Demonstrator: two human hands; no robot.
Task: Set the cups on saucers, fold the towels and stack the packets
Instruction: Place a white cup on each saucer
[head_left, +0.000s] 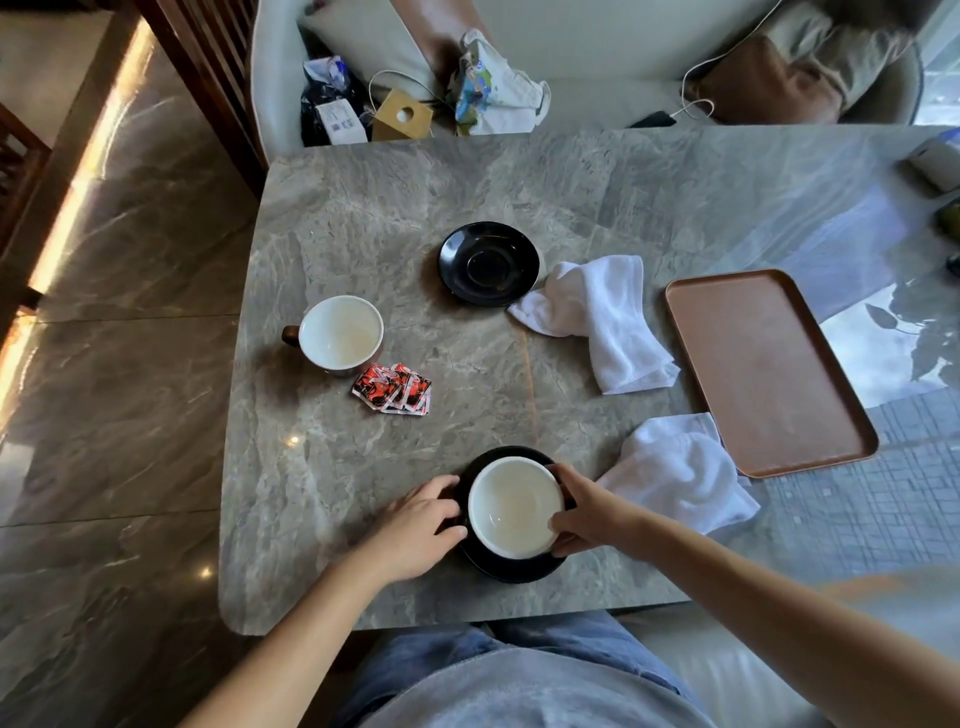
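On the grey tabletop (467, 182), a brown tray (769, 374) lies at 3 o'clock, with crumpled white towels at 2 (602, 322) and 4 (680, 473). An empty saucer (488, 262) sits at 12. At 6, the near cup (515, 506) stands on the near saucer (519, 569). The right hand (587, 512) grips the cup's rim, and the left hand (421, 530) curls over the saucer's edge. A second cup (340, 332) sits at 9, with packets (393, 388) just beside it.

Grey marbled surface (363, 234) gleaming, bright glare washing its right side. Polished stone floor (130, 415) on the left, a warm strip of sunlight (88, 171) across it. Dark wooden slats (208, 78) beyond, and a pale sofa (597, 98) with a brown cushion (769, 83).
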